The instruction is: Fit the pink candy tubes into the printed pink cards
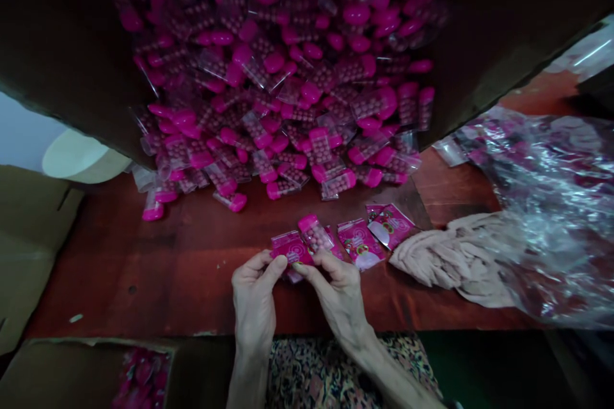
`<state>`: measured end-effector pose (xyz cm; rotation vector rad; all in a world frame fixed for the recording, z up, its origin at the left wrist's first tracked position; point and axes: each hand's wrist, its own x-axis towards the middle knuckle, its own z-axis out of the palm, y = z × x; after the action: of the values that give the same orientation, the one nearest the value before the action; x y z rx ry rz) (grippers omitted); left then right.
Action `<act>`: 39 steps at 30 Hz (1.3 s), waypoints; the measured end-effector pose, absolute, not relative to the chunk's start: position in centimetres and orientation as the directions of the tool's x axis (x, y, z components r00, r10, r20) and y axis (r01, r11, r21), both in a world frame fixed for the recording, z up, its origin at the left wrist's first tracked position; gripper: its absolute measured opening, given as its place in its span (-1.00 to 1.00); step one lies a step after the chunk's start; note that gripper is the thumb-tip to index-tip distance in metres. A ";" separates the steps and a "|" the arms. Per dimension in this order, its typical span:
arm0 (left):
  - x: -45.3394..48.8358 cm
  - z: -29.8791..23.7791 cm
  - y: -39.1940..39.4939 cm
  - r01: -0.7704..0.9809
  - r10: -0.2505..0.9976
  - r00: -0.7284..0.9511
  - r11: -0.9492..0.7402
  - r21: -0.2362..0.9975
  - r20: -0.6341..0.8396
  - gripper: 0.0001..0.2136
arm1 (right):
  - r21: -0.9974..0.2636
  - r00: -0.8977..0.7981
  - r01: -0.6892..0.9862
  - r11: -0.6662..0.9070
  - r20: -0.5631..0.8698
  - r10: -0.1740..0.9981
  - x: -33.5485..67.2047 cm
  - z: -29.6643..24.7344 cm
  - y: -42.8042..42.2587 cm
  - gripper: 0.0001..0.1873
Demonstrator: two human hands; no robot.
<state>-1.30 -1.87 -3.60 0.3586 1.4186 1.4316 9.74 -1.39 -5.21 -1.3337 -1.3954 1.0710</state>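
**Item:** a pink printed foil sachet (291, 249), held up just above the tabletop between both hands. It is flat, glossy and rectangular, and its print is too small to read. The fingers hide part of its face.

**Left hand** (254, 307): thumb and forefinger are closed together on the sachet's lower left, with the other fingers curled behind.

**Right hand** (336, 294): thumb and fingertips (300, 268) are pressed on the lower right edge, close beside the left hand.

**Adjoining:** a clear packet (314, 233) of pink beads with a pink cap overlaps the sachet's top edge; whether the fingers grip it cannot be told. Overlapping printed sachets (359, 243) lie in a row to the right.

**Surroundings:** a red-brown wooden table (144, 275) bears a large heap of clear pink-capped packets (283, 96), which spreads up under a dark cardboard flap (503, 13). To the right are crumpled beige cloth (446, 262) and a wrinkled clear plastic bag (551, 204). A cardboard carton (71, 370) holding pink items sits at lower left, and patterned fabric (330, 370) shows between the forearms.
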 end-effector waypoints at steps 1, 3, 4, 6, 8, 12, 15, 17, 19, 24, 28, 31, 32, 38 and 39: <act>-1.2 -3.5 -1.9 -0.454 0.797 -0.412 0.240 0.858 -0.441 -0.89 | -0.972 -0.013 0.228 0.057 0.055 0.998 9.7 -5.2 -1.4 -0.72; -1.1 -3.4 -2.0 -0.483 0.809 -0.383 0.237 0.843 -0.446 -0.87 | -0.966 -0.030 0.242 0.087 0.082 0.996 9.8 -5.1 -1.5 -0.70; -1.0 -3.2 -2.1 -0.500 0.824 -0.347 0.243 0.831 -0.449 -0.86 | -0.963 -0.044 0.249 0.103 0.095 0.995 9.8 -5.1 -1.5 -0.71; -0.7 -3.0 -2.1 -0.531 0.846 -0.266 0.272 0.803 -0.463 -0.85 | -0.956 -0.074 0.262 0.134 0.118 0.990 9.9 -5.0 -1.7 -0.71; -0.4 -2.9 -2.1 -0.565 0.836 -0.227 0.305 0.767 -0.500 -0.84 | -0.949 -0.104 0.273 0.161 0.137 0.985 9.8 -4.8 -1.8 -0.70; 0.0 -2.8 -2.1 -0.641 0.753 -0.316 0.278 0.715 -0.576 -0.81 | -0.938 -0.132 0.291 0.187 0.154 0.979 9.4 -4.3 -2.1 -0.66; -0.1 -2.9 -2.2 -0.672 0.723 -0.330 0.272 0.689 -0.607 -0.78 | -0.935 -0.146 0.299 0.189 0.151 0.978 9.3 -3.6 -2.2 -0.64; -0.4 -3.0 -2.2 -0.675 0.731 -0.320 0.271 0.686 -0.603 -0.78 | -0.941 -0.171 0.305 0.149 0.099 0.980 9.5 -3.2 -2.3 -0.70; -0.6 -3.1 -2.0 -0.659 0.749 -0.308 0.276 0.699 -0.587 -0.79 | -0.949 -0.179 0.303 0.084 0.030 0.983 9.6 -2.9 -2.4 -0.81; -0.5 -2.8 -1.6 -0.582 0.802 -0.237 0.334 0.741 -0.548 -0.84 | -0.955 -0.132 0.285 0.086 0.050 0.990 9.5 -3.2 -2.4 -0.78; -0.5 -2.7 -1.7 -0.571 0.805 -0.289 0.290 0.768 -0.519 -0.85 | -0.918 -0.112 0.351 0.182 0.152 0.982 9.4 -3.5 -2.3 -0.77; -0.7 -3.0 -1.8 -0.617 0.770 -0.327 0.265 0.741 -0.548 -0.84 | -0.934 -0.071 0.323 0.152 0.136 0.988 9.5 -3.5 -2.3 -0.84; -0.8 -3.1 -1.9 -0.641 0.753 -0.334 0.260 0.722 -0.568 -0.82 | -0.944 -0.070 0.300 0.137 0.121 0.990 9.6 -3.4 -2.2 -0.88; -0.5 -3.3 -2.0 -0.665 0.742 -0.342 0.242 0.706 -0.576 -0.79 | -0.933 -0.145 0.319 0.167 0.127 0.981 10.2 -2.9 -1.8 -0.71; -0.4 -3.3 -2.0 -0.658 0.750 -0.336 0.246 0.712 -0.570 -0.80 | -0.920 -0.137 0.345 0.184 0.145 0.980 10.3 -2.9 -1.6 -0.70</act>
<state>-0.43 -2.03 -3.25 0.0998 1.2679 1.4353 10.34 -1.64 -2.88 -1.2829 -1.6317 0.9656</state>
